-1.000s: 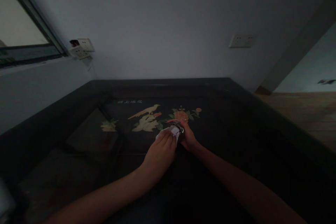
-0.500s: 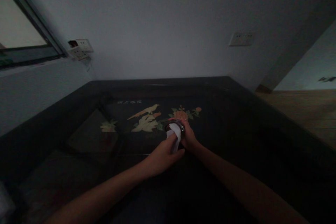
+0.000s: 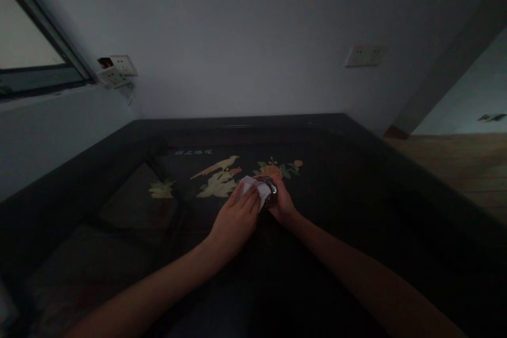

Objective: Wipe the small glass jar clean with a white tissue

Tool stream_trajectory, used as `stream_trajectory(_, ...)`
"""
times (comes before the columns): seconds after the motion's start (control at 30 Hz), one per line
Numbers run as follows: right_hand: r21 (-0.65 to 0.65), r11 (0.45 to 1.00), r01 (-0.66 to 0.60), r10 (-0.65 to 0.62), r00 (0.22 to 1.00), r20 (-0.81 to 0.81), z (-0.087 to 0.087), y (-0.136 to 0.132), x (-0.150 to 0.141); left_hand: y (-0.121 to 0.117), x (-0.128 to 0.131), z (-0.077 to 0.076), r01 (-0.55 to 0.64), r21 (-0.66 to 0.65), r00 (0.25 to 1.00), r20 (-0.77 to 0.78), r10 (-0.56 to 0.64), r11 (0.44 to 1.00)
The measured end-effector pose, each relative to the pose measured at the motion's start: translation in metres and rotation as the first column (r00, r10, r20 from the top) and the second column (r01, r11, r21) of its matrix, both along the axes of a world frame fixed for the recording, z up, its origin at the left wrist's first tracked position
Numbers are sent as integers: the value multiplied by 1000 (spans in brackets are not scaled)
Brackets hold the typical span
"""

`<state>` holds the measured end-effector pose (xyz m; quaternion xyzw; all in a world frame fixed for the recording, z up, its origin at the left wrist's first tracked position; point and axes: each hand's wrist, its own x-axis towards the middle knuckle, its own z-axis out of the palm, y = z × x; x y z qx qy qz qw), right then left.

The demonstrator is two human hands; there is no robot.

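Note:
My right hand [image 3: 284, 203] is wrapped round the right side of a small, dark, glossy rounded object [image 3: 271, 188], whose kind I cannot make out in the dim light. A white tissue [image 3: 251, 185] lies against the left side of that object. My left hand [image 3: 236, 219] presses the tissue onto it, fingers bent over the paper. Both hands are over the middle of a dark, glossy tabletop [image 3: 336, 179]. Part of the object is hidden behind the tissue and my fingers.
A bird picture [image 3: 217, 179] and flowers [image 3: 291, 168] decorate the tabletop. Behind it rises a pale wall with a socket plate [image 3: 365, 56] at right and loose sockets [image 3: 114, 76] at left. A window [image 3: 35, 37] is at upper left, a wooden floor [image 3: 463, 163] at right.
My left hand has turned over, from thumb-side up below the object to its back up at the left side. The tissue has shifted left and spread flatter. My right hand stays almost in place.

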<state>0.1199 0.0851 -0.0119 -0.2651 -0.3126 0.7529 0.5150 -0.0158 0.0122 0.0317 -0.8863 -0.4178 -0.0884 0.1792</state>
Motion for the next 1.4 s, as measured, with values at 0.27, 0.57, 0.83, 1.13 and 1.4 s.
stream_trajectory(0.27, 36, 999, 1, -2, 1000, 17, 2, -3, -1, -6, 8, -4, -26, -86, 999, 34, 29, 996)
stream_trajectory(0.57, 63, 998, 8, -13, 997, 72, 0, -3, 0, -21, 17, 20, 278, -675, 764, 587, 269, 684)
stream_trajectory(0.83, 43, 999, 28, -32, 996, 82, 2, -4, 1, -15, 17, 29, 396, -764, 630, 630, 454, 510)
stream_trajectory(1.13, 73, 997, -1, -2, 999, 43, -3, -1, 1, -10, 9, 6, 5, -301, 987, 153, 43, 954)
stream_trajectory(1.4, 63, 998, 7, -7, 1000, 1, -4, -1, 0, -6, 4, -4, -61, 41, 992, -104, 65, 997)
